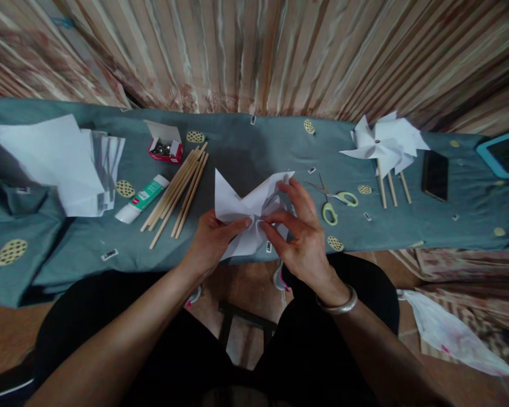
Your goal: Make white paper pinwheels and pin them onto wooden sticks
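A white paper pinwheel (233,202), its corners bent in toward the middle, is held between both hands above the table's near edge. My left hand (214,236) grips it from the left, thumb pressed near the centre. On the other side my right hand (301,237) pinches a folded corner close to the centre with thumb and finger, its other fingers raised against the upper right flap. The fingers behind the paper are hidden. Green-handled scissors (333,199) lie partly open just right of my right hand.
Left on the cloth-covered table (275,141) are paper sheets (51,158), a glue tube (142,199), wooden sticks (178,189) and an open red box of metal pins (165,148). Rightward lie stick-mounted pinwheels (384,141), a black phone (435,175) and a blue-framed device (507,155).
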Tool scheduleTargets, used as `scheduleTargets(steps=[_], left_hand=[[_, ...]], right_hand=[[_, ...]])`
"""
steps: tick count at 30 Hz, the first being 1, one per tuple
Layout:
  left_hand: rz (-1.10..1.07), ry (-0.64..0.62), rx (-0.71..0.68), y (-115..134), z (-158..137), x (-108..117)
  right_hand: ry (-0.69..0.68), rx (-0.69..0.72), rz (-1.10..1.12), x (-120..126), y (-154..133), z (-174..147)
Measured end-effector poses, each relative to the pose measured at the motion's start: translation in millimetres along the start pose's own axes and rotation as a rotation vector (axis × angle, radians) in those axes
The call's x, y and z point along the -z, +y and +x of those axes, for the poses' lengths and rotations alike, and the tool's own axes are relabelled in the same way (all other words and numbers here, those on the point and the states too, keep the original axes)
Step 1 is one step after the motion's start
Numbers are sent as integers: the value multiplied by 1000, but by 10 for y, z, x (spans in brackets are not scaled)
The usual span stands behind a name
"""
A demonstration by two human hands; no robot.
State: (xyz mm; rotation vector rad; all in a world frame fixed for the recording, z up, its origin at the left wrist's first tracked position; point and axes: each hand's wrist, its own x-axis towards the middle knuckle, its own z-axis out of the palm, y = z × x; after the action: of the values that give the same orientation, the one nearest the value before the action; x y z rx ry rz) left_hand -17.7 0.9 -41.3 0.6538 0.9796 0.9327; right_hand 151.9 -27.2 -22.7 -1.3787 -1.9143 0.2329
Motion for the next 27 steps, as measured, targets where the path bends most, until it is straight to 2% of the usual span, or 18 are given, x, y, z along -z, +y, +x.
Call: scheduleTargets(steps=[10, 27], left_hand=[[27, 52, -63, -54, 41, -23], [100, 108, -108, -44, 68, -41]], right_hand=[[44, 23, -51, -61, -8, 3], [23, -50, -8, -59, -77, -3]])
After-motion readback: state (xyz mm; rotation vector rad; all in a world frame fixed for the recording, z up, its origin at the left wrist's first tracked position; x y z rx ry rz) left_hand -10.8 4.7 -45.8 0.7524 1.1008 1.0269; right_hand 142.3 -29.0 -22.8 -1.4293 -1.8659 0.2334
